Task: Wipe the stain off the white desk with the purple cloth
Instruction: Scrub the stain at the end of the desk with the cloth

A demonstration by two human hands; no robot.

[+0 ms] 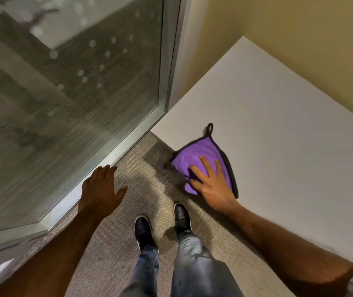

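Observation:
A purple cloth (201, 155) with a black border and a small hanging loop lies at the near left edge of the white desk (278, 129), partly overhanging it. My right hand (212, 183) lies flat on the cloth, palm down, fingers spread and pressing it onto the desk. My left hand (101, 189) hovers over the carpet left of the desk, fingers apart, holding nothing. No stain shows on the visible desk surface; whatever lies under the cloth is hidden.
A frosted glass panel (64, 93) in a metal frame stands to the left. A yellow wall (289, 28) backs the desk. My two black shoes (162, 224) stand on grey carpet beside the desk edge.

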